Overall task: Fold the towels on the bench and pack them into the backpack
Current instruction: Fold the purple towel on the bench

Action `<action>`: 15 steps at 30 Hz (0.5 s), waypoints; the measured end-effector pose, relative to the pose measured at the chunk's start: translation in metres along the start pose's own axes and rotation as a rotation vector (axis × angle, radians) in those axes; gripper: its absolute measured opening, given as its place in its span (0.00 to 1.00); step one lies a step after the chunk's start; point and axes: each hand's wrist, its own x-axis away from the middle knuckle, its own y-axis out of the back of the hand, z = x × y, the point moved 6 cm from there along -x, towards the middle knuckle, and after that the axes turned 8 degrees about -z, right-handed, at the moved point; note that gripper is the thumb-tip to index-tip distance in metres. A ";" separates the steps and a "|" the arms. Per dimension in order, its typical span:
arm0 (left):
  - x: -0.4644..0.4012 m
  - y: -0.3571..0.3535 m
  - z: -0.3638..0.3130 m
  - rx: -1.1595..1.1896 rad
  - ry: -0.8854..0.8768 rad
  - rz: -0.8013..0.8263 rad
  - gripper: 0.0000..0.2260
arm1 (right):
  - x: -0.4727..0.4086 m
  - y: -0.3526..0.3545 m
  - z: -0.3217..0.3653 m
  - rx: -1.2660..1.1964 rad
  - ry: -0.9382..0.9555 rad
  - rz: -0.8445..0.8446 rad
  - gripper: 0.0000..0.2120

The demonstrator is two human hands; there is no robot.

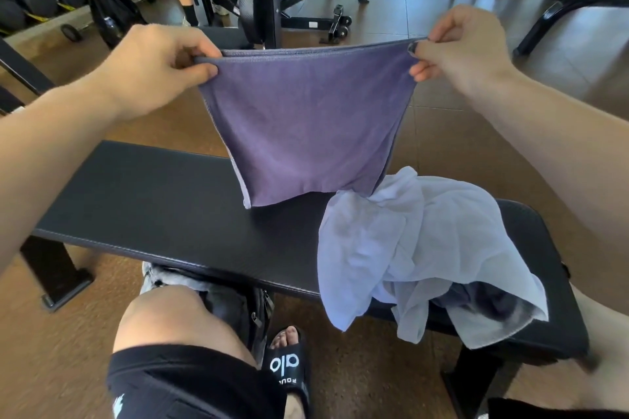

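Purple towel [303,126]: held up in the air above the bench [163,194], hanging from its top edge; lower edge reaches down to the pad near centre frame. It appears already doubled, since two layers show along the top hem and at the lower left corner.

Handling, judged: light, soft, limp cloth; drapes freely, no stiffness, so it sags between the holds unless kept taut. Best taken at the corners or along the hem, as now.

Left hand [153,68], at 10 o'clock: fingers curled, pinching the top left corner between thumb and fingers. Right hand [456,48], at 2 o'clock: same pinch on the top right corner. Top edge is stretched nearly straight between them.

Pale towel [418,248]: crumpled, unfolded, at 4 o'clock on the bench, one part hanging over the near edge.

Backpack [235,303]: at 6 o'clock, on the floor under the bench's near edge, beside the knee; mostly hidden.
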 end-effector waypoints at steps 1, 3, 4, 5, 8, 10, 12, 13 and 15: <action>0.000 0.001 0.003 0.025 0.026 -0.009 0.05 | 0.001 0.000 0.001 0.029 0.031 0.006 0.08; 0.001 0.003 0.005 0.016 0.038 -0.032 0.05 | 0.001 -0.003 0.003 0.113 0.098 0.029 0.07; 0.002 0.004 0.006 0.003 0.037 -0.041 0.05 | 0.000 -0.005 0.003 0.152 0.129 0.043 0.08; 0.002 0.005 0.007 -0.004 0.037 -0.047 0.04 | -0.001 -0.008 0.005 0.183 0.158 0.057 0.09; 0.000 0.007 0.013 -0.013 0.040 -0.061 0.07 | -0.003 -0.015 0.008 0.267 0.253 0.095 0.07; -0.001 0.008 0.016 -0.018 0.033 -0.077 0.07 | -0.003 -0.018 0.010 0.328 0.323 0.111 0.07; 0.000 0.011 0.018 -0.050 0.006 -0.096 0.07 | -0.002 -0.023 0.013 0.393 0.385 0.126 0.07; 0.001 0.011 0.019 -0.069 -0.009 -0.101 0.07 | -0.002 -0.025 0.015 0.413 0.400 0.133 0.07; 0.004 0.013 0.022 -0.097 -0.033 -0.102 0.07 | -0.001 -0.030 0.018 0.417 0.414 0.131 0.07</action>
